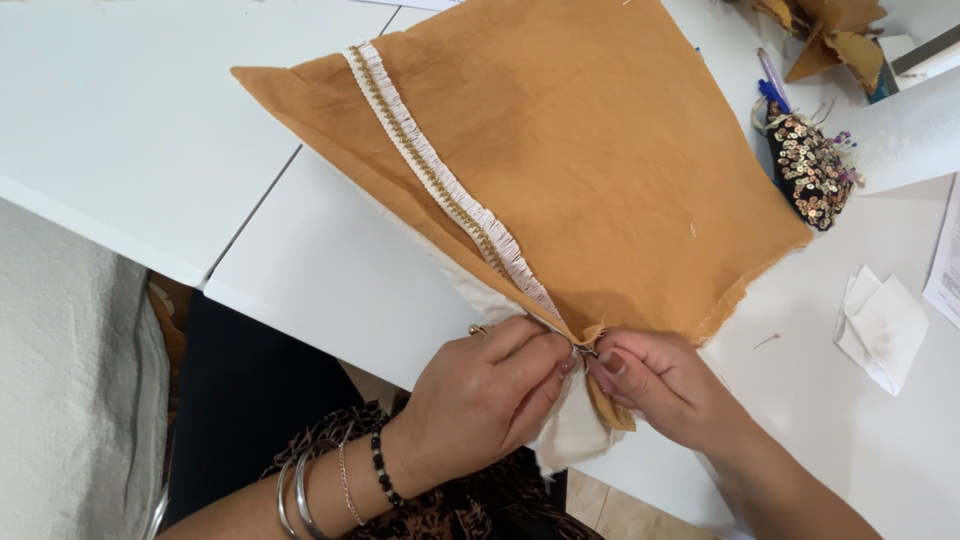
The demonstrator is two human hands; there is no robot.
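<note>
Hands: left (490, 392), right (655, 385) pinching fabric (590, 160) corner.

Matt, slightly creased ochre cloth (590, 170) carries a white fringed trim (440, 185) with gold braid, lying on a smooth white bench (320, 270) beside a glittering sequined pincushion (808, 168).

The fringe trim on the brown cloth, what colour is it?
White fringe trim with a gold centre line; head view.

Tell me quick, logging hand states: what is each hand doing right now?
Left hand: closed, pinching the corner of the mustard fabric.
Right hand: closed, pinching the same corner.
</note>
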